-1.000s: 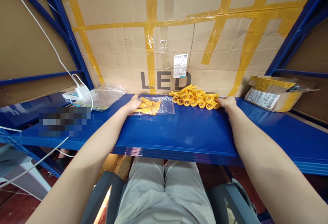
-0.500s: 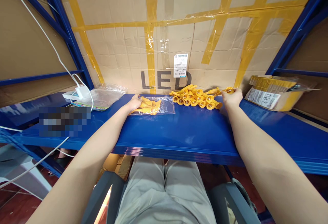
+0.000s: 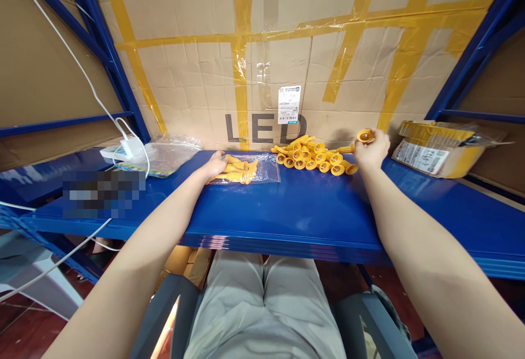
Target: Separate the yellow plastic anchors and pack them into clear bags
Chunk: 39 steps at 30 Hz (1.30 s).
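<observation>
My left hand grips the left end of a clear plastic bag, which lies flat on the blue shelf. Inside that bag are several yellow flared pieces. Between the fingers of my right hand is another yellow flared piece, its round open end facing me and a small metallic part showing in the middle. It is held up just right of a stacked pile of yellow flared pieces, most with their round ends turned toward me. My right palm hides the rest of the held piece.
A taped cardboard sheet stands behind the blue shelf. At the right sits a taped cardboard box. On the left are more clear bags, a white plug with cords, and a blurred dark object.
My right hand has lifted slightly with the yellow flared piece and tilted its open end up toward me. My left hand and the bag stay in place.
</observation>
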{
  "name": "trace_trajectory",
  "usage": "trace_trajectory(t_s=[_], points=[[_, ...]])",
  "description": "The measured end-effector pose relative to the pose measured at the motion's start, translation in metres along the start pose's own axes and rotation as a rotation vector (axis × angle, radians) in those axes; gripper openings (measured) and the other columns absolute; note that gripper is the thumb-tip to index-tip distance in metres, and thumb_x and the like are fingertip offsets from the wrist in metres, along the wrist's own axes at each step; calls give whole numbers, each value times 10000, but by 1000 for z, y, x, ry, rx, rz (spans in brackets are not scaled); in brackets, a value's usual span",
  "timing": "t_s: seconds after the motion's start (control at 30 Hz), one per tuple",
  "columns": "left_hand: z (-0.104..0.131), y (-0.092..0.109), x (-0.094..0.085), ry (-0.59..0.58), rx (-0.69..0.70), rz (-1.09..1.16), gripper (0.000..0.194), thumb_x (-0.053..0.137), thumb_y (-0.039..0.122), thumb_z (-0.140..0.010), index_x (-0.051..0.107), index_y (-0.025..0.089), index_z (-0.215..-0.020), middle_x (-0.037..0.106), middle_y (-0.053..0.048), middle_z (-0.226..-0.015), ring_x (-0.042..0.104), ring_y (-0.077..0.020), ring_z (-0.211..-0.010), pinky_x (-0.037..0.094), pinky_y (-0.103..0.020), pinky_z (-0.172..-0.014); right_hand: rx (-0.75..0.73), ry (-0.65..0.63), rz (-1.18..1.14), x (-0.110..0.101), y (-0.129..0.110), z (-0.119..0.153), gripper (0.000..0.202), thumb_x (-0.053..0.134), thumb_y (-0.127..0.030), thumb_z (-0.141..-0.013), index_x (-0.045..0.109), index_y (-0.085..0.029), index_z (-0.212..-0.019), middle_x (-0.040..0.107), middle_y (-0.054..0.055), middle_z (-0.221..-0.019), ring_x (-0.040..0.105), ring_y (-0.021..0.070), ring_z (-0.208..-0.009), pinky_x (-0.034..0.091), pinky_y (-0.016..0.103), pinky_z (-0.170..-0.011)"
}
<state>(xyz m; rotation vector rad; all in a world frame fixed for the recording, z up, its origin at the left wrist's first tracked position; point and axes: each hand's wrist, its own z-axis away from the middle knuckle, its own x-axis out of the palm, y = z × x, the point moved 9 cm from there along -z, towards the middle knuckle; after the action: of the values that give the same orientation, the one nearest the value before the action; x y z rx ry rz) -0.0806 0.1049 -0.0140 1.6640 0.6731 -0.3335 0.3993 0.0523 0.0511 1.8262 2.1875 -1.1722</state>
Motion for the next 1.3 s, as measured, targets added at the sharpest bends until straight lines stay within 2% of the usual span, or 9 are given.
trace_trajectory(t_s=[0.1,0.23,0.4,0.53,0.67,0.8,0.93,1.1,1.3], points=[[2,2,0,-4,2,0,335,551,206,-813,530,145,-1141,432,-198,-1406,413,-324,-1290,312,-435,-1048,122,138,-66,-14,0,2,422,455,-181,-780,492,-203,-1200,544,147,-1190,458,313,-1119,348,494,-919],[5,6,0,-8,12,-18,327,528,201,-826,521,140,-1147,429,-205,-1405,414,-322,-1288,312,-436,-1047,13,170,-162,-20,-22,0,450,433,-200,-801,438,-219,-1251,578,125,-1177,525,294,-1085,354,522,-936],[11,11,-1,-4,-10,-37,339,513,192,-837,514,141,-1171,443,-199,-1398,448,-316,-1262,334,-433,-1031,-157,196,-371,-23,-54,-4,463,472,-258,-826,366,-174,-1269,565,148,-1195,555,247,-1104,425,448,-930],[14,14,0,-24,-15,-56,343,500,203,-854,508,135,-1190,443,-202,-1396,467,-311,-1246,351,-425,-1018,-274,20,-550,-9,-91,1,464,474,-357,-870,368,-179,-1285,604,132,-1109,622,214,-964,504,397,-813],[11,11,-1,-15,-9,-48,347,502,214,-856,503,129,-1192,469,-204,-1371,474,-306,-1238,364,-418,-1006,-368,-305,-565,4,-133,28,493,582,-424,-816,494,-191,-1241,638,107,-1062,643,209,-844,535,374,-734],[6,5,1,-15,3,-49,339,498,246,-863,507,127,-1181,474,-208,-1364,471,-312,-1240,364,-422,-1007,-543,-692,-365,21,-171,79,473,644,-413,-766,623,-168,-1170,668,106,-1098,635,258,-962,497,404,-870],[3,4,1,-11,26,-42,331,506,250,-857,513,137,-1168,458,-198,-1383,452,-308,-1258,344,-418,-1028,-685,-993,-219,46,-185,125,463,647,-350,-771,631,-187,-1204,625,87,-1229,575,271,-1135,427,378,-987],[3,5,0,0,17,-8,340,544,239,-819,520,146,-1144,476,-194,-1369,442,-308,-1264,318,-425,-1049,-723,-1041,-149,66,-184,142,442,611,-233,-797,607,-187,-1236,592,79,-1280,554,247,-1172,412,332,-1003],[1,3,-1,16,33,62,280,580,249,-791,554,158,-1055,513,-190,-1331,425,-320,-1278,282,-434,-1070,-698,-939,-9,60,-179,127,374,607,-206,-792,640,-173,-1164,666,98,-1140,640,230,-998,482,306,-863]])
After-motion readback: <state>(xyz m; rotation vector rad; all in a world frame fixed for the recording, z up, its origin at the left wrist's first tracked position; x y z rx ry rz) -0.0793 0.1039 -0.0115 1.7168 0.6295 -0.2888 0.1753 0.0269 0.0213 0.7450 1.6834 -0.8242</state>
